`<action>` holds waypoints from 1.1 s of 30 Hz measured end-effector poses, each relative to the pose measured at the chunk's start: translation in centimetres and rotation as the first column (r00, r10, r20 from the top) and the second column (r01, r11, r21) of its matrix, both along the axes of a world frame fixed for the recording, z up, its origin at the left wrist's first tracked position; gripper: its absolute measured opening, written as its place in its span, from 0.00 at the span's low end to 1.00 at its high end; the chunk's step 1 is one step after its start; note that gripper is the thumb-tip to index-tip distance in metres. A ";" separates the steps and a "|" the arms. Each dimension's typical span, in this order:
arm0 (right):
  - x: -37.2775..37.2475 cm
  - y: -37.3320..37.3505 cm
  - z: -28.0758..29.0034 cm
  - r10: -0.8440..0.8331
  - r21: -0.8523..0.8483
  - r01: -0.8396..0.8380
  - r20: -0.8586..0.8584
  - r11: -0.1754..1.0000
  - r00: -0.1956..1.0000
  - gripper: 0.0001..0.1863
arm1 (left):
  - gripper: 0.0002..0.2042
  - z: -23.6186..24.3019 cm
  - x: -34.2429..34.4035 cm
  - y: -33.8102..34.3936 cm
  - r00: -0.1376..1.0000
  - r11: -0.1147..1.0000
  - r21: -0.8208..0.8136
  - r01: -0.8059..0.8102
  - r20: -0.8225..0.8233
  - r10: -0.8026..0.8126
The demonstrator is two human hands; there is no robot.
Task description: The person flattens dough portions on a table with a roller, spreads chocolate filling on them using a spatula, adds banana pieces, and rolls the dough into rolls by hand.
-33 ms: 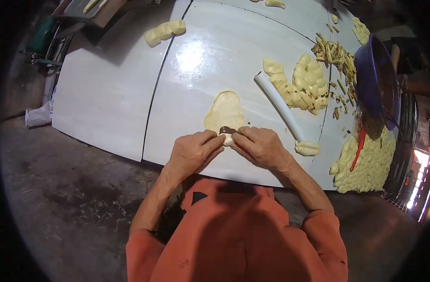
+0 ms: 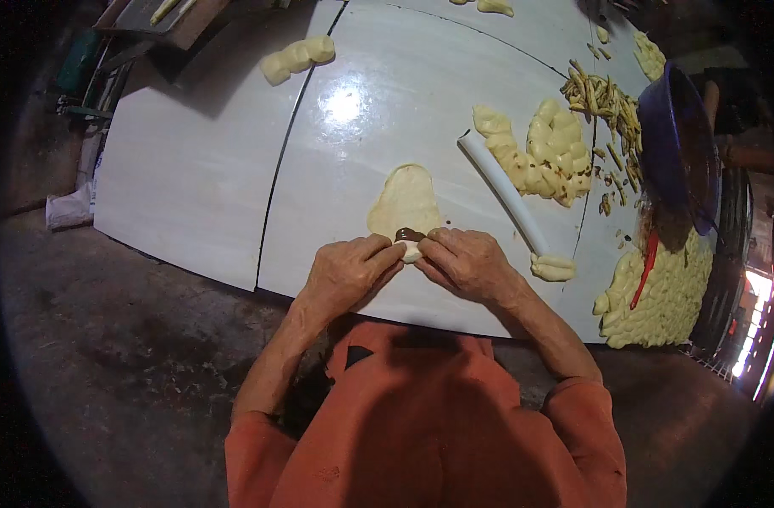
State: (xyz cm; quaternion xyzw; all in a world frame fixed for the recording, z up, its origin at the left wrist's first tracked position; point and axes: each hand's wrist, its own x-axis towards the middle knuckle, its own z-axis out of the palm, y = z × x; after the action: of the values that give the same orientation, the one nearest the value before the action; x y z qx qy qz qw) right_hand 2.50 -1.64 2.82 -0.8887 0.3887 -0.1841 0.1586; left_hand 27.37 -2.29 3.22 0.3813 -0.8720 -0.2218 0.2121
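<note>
A flattened piece of pale dough (image 2: 404, 196) lies on the white table close to its front edge. On its near end sits a dab of dark brown filling (image 2: 409, 234). My left hand (image 2: 346, 269) and my right hand (image 2: 469, 261) pinch the near edge of the dough from either side, folding it up against the filling. The thumbs and forefingers almost meet there, and the other fingers are curled and partly hidden. Right of my hands lies a white rolling pin (image 2: 504, 193), slanting, with a small dough roll (image 2: 553, 267) at its near end.
Yellowish dough lumps (image 2: 544, 152) lie beyond the rolling pin. Farther right are brown-yellow strips (image 2: 607, 106), a purple basin (image 2: 671, 144) and a mass of dough pieces (image 2: 658, 292) with a red-handled tool (image 2: 646, 269) on it. A dough row (image 2: 297, 59) lies at the far left.
</note>
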 end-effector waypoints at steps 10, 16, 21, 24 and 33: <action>-0.3 -1.1 0.4 -0.254 0.109 0.237 0.187 0.965 0.949 0.11 | 0.10 1.0 0.3 -1.6 0.982 0.967 0.218 -0.135 -0.099 0.160; -0.8 -1.0 -0.1 -0.019 -0.001 0.020 0.066 1.000 0.998 0.10 | 0.12 0.8 0.5 -1.0 0.998 0.994 0.101 -0.038 -0.043 0.043; -0.5 -1.4 0.7 -0.217 0.136 0.203 0.099 0.970 0.971 0.06 | 0.10 -0.1 1.2 -1.2 0.981 0.984 0.031 -0.177 -0.076 0.179; -0.3 -1.3 0.9 -0.270 0.090 0.264 0.063 0.960 0.961 0.07 | 0.11 0.2 0.7 -1.4 0.975 0.976 -0.037 -0.213 -0.074 0.210; -0.8 -1.9 0.6 -0.093 0.004 0.093 0.053 0.996 0.994 0.18 | 0.13 -0.6 0.7 -2.0 0.994 0.989 -0.104 -0.104 -0.032 0.101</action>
State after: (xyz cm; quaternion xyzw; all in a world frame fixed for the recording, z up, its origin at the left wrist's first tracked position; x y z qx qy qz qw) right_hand 1.67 -3.59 3.40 -0.8643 0.4255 -0.2145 0.1609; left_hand 28.10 -4.32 2.63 0.4108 -0.8589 -0.1695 0.2546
